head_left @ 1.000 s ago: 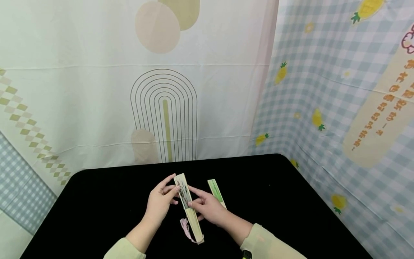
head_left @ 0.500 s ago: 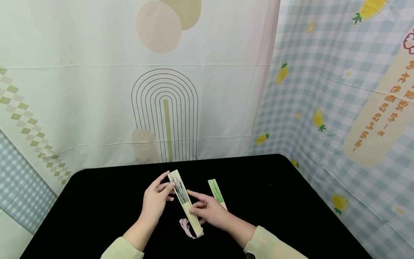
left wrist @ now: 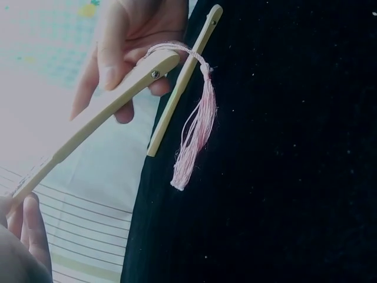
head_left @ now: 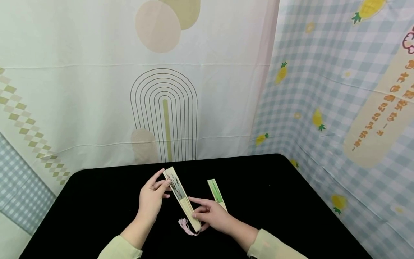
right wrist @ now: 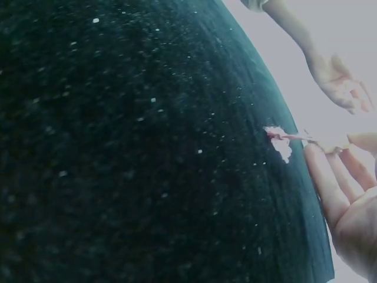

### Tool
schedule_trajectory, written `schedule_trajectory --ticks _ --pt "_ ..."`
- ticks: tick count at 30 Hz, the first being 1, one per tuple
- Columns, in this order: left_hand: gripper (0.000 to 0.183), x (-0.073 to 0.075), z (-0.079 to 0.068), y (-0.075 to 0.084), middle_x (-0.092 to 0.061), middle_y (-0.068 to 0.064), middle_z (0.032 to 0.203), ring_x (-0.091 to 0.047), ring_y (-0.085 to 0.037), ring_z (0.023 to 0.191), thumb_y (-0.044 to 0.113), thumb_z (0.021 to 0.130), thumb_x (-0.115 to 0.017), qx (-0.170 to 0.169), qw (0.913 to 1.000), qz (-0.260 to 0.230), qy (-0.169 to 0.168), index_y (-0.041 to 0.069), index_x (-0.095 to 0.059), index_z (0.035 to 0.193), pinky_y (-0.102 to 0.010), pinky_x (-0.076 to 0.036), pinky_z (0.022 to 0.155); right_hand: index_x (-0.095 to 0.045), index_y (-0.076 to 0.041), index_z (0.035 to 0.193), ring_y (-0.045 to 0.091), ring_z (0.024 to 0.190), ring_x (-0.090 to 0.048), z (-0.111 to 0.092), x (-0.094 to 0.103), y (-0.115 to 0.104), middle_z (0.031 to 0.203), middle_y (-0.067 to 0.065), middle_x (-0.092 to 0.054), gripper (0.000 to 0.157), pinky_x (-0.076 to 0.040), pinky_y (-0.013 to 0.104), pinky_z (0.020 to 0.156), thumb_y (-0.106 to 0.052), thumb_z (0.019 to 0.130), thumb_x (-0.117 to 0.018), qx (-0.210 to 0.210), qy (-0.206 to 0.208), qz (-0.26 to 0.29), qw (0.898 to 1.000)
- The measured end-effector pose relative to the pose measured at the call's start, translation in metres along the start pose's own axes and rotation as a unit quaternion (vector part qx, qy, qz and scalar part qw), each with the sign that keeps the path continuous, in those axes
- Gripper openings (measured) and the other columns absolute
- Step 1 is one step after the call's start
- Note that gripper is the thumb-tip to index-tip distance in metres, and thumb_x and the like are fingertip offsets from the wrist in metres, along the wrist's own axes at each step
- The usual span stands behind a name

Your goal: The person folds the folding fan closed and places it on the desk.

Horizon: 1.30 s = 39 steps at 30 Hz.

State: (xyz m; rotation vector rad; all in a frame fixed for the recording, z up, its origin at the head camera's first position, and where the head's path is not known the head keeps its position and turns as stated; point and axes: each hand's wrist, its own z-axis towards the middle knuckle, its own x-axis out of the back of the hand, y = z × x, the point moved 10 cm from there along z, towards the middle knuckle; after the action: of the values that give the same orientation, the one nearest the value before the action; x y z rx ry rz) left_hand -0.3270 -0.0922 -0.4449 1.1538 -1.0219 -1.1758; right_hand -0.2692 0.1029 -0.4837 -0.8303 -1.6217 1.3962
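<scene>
A folded hand fan (head_left: 181, 196) with pale ribs and a dark-and-white printed leaf slants in front of me above the black table. My left hand (head_left: 151, 199) pinches its upper, printed end between thumb and fingers. Lower down, the thumb and fingers of my right hand (head_left: 215, 216) hold the bare ribs close to the rivet, the index finger stretched along the side. From the rivet end (left wrist: 155, 74) hangs a pink tassel (left wrist: 199, 127), also visible in the right wrist view. That view is washed out around the fan.
A second folded fan (head_left: 216, 190), with a green leaf, lies on the black tabletop (head_left: 275, 216) just beyond my right hand, which hides its lower end. Patterned cloth hangs behind the table (head_left: 226, 108) and along its right side.
Both hands have carried the fan's upper end leftward and away from me. My right hand has shifted down the fan towards the rivet. The green fan has stayed put.
</scene>
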Motion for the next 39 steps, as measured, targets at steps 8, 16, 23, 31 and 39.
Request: schedule_trajectory --ticks 8,16,23,31,39 --pt "0.05 0.002 0.001 0.0 -0.074 -0.011 0.106 -0.07 -0.027 0.083 0.015 0.095 -0.07 -0.001 1.0 -0.004 0.005 0.025 -0.056 0.141 -0.027 -0.059 0.062 -0.055 -0.014 0.143 0.022 0.08 -0.071 -0.002 0.002 0.004 0.102 0.012 -0.073 0.049 -0.061 0.037 0.059 -0.008 0.096 -0.066 0.001 0.006 0.001 1.0" --pt "0.05 0.001 0.0 0.001 -0.073 -0.014 0.107 -0.07 -0.022 0.081 0.014 0.094 -0.07 0.006 0.9999 -0.007 0.005 0.021 -0.055 0.142 -0.026 -0.059 0.062 -0.058 -0.009 0.14 0.022 0.083 -0.071 -0.002 0.003 0.008 0.104 0.013 -0.073 0.045 -0.061 0.036 0.06 -0.009 0.096 -0.066 -0.009 0.014 0.008 1.0" --pt "0.05 0.001 0.001 -0.002 -0.074 -0.013 0.105 -0.07 -0.02 0.079 0.016 0.094 -0.07 -0.002 1.0 -0.003 0.009 0.019 -0.056 0.142 -0.025 -0.059 0.061 -0.057 -0.008 0.14 0.024 0.082 -0.071 -0.003 0.003 0.008 0.105 0.015 -0.072 0.046 -0.061 0.04 0.059 -0.005 0.095 -0.066 -0.011 0.016 0.015 1.0" --pt "0.049 0.0 0.002 -0.004 -0.074 -0.011 0.105 -0.069 -0.02 0.079 0.014 0.095 -0.07 0.01 0.9999 -0.004 0.002 0.022 -0.056 0.141 -0.027 -0.059 0.062 -0.058 -0.008 0.14 0.02 0.078 -0.071 -0.002 0.002 0.01 0.102 0.013 -0.073 0.047 -0.061 0.034 0.057 -0.006 0.094 -0.067 -0.006 0.014 0.009 1.0" --pt "0.053 -0.003 0.004 -0.013 -0.073 -0.012 0.11 -0.069 -0.018 0.08 0.016 0.095 -0.069 0.034 0.9992 -0.003 -0.023 0.024 -0.053 0.145 -0.027 -0.06 0.065 -0.055 -0.005 0.142 0.02 0.078 -0.071 -0.002 0.001 0.012 0.104 0.014 -0.073 0.048 -0.061 0.034 0.058 -0.007 0.095 -0.067 -0.009 0.005 0.023 1.0"
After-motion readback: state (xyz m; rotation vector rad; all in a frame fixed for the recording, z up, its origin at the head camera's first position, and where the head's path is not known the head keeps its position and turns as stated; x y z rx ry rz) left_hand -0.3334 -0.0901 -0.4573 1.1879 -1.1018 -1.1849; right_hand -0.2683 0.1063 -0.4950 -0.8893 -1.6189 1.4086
